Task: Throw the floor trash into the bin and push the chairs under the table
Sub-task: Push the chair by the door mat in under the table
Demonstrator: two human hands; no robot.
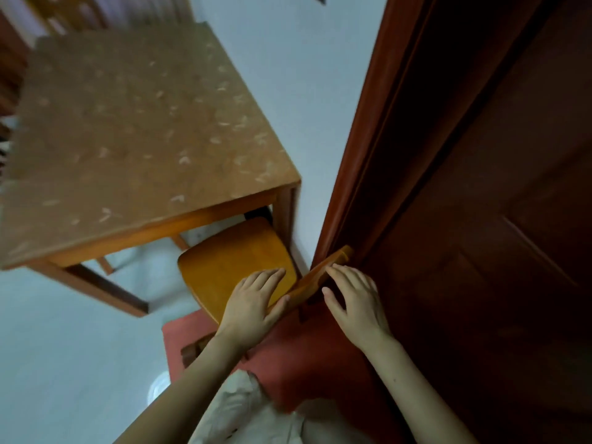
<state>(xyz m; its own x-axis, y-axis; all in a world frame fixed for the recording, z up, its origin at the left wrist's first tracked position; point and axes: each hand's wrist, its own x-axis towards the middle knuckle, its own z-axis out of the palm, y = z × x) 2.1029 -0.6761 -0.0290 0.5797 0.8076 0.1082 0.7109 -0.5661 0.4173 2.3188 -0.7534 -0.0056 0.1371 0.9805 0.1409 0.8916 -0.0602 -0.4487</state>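
Observation:
An orange wooden chair (230, 261) stands at the near right corner of the table (128, 129), its seat partly under the tabletop edge. Its backrest top rail (320, 277) runs diagonally between my hands. My left hand (253, 302) lies over the left end of the rail, fingers reaching over the seat and thumb on the rail. My right hand (352, 299) rests against the right part of the rail, fingers spread. No trash or bin is in view.
A dark red-brown door and frame (448, 187) stands close on the right, almost touching the chair's back. A red mat (288, 354) lies under the chair's rear. Pale floor (64, 363) spreads to the left. Another chair (64, 14) is at the table's far side.

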